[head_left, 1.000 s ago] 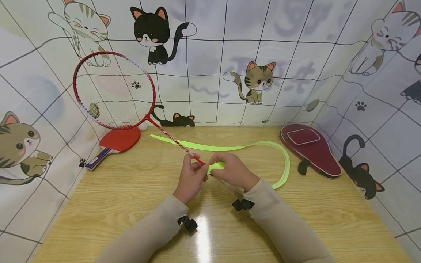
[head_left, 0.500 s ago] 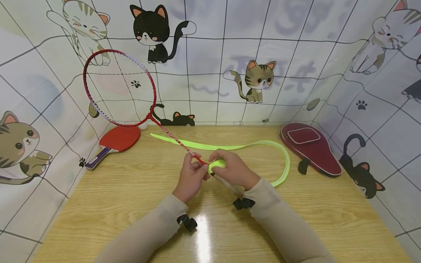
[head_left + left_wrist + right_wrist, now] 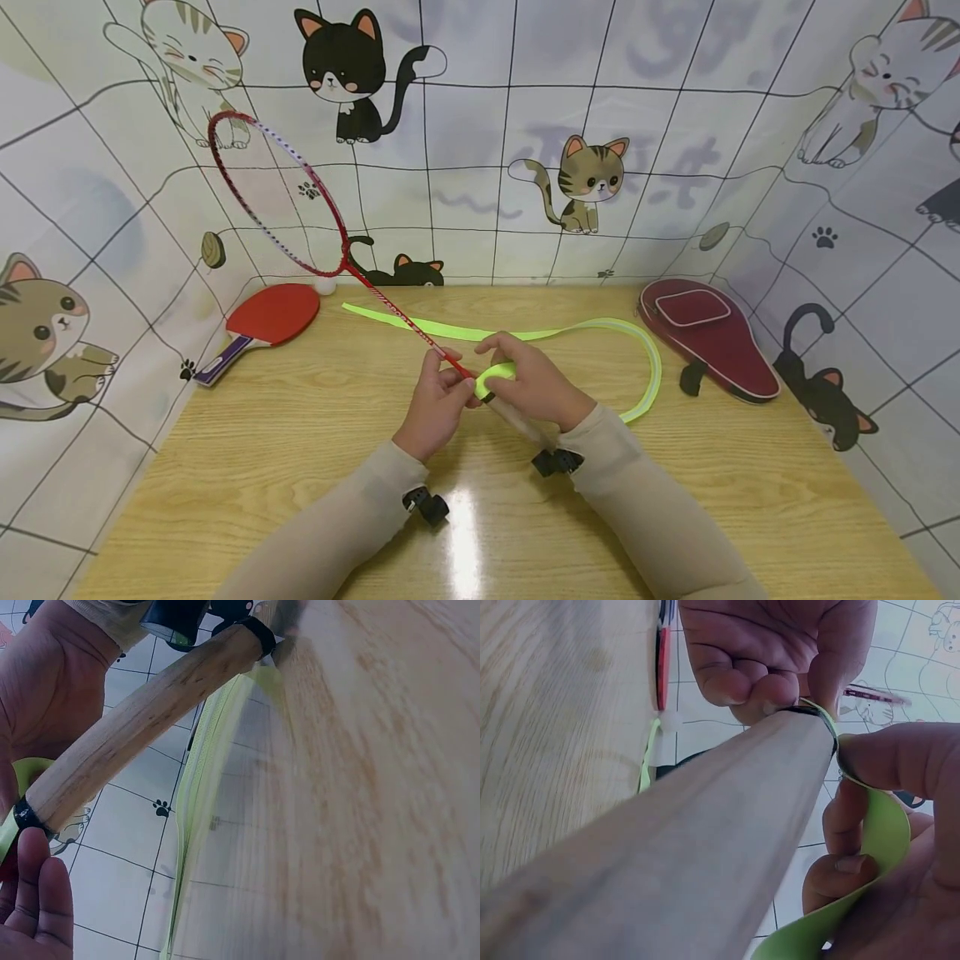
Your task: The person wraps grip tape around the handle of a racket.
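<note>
Yellow-green tape (image 3: 654, 367) curves near table's back edge (image 3: 487, 292).

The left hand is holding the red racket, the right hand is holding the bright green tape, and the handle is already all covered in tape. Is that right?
Not quite: the handle isn't covered; the left wrist view shows bare wood along it. The left hand does hold the red racket, and the right hand the bright green tape.
</note>
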Demonstrator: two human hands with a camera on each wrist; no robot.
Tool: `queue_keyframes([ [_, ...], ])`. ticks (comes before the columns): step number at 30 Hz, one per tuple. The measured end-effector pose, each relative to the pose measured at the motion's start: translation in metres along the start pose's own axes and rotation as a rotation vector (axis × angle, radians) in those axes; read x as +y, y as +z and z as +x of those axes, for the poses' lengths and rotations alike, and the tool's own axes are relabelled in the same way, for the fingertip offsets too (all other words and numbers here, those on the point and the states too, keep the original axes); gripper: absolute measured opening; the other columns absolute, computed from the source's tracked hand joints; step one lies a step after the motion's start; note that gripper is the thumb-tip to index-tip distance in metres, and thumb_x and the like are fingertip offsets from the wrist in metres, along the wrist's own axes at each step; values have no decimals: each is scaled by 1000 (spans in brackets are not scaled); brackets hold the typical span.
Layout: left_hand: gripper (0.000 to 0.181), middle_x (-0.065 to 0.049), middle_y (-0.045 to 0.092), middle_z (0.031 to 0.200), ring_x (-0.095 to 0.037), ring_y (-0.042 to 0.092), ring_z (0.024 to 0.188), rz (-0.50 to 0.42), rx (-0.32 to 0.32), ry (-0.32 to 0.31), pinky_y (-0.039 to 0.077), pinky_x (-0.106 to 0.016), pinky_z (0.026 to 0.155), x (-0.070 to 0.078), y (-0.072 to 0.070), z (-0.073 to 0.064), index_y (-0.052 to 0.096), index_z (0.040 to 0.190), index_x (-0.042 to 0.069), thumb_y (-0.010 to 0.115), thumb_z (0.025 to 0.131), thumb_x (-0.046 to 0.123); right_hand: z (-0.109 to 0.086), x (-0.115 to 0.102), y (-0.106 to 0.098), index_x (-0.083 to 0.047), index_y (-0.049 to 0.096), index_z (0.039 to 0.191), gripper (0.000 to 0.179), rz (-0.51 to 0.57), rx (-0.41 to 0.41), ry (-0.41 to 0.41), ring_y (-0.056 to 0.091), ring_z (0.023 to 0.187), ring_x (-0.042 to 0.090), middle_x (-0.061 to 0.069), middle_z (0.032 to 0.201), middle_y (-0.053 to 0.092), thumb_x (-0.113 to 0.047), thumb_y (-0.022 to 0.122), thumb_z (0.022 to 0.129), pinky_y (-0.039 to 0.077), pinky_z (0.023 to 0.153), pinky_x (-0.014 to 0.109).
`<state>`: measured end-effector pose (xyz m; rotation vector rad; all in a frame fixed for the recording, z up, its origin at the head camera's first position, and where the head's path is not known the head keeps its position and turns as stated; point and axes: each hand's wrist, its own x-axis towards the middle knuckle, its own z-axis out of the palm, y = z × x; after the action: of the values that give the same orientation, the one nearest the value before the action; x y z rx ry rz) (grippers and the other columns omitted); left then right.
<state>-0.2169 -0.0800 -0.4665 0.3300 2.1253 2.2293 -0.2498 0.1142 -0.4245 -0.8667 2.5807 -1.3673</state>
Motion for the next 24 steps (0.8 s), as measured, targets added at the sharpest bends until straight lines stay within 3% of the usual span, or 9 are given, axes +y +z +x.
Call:
queue_keyframes([
  [4, 37, -22, 69, 100, -19, 71, 82, -8, -10, 13, 61, -33, 81, -1, 1, 1, 32, 136, -1, 50, 104, -3, 0, 2, -1, -13, 55, 142, 48, 3, -10, 15, 44, 54, 12, 5, 96, 65, -7, 65, 95, 47, 68, 35],
  [13, 36, -24, 71, 104, -20, 71, 82, -12, -5, 17, 60, -33, 82, -3, 1, 2, 34, 134, 2, 49, 102, -5, 0, 2, -2, -10, 50, 146, 51, 87, -56, 115, 50, 55, 15, 12, 101, 69, -11, 67, 98, 47, 60, 34],
  [20, 34, -26, 70, 108, -18, 71, 88, -13, -16, 41, 59, -32, 84, -5, 0, 1, 32, 133, 0, 48, 103, -5, 0, 1, -4, -18, 52, 147, 50, 90, -87, 212, 68, 102, 25, 16, 127, 69, -19, 69, 100, 55, 80, 39],
  [24, 31, -26, 69, 112, -19, 71, 93, -36, -29, 41, 59, -33, 86, -6, 0, 1, 33, 130, 6, 46, 104, -6, 1, 4, -4, -21, 51, 150, 52, 123, -116, 238, 69, 111, 25, 16, 134, 67, -21, 68, 101, 55, 86, 41],
])
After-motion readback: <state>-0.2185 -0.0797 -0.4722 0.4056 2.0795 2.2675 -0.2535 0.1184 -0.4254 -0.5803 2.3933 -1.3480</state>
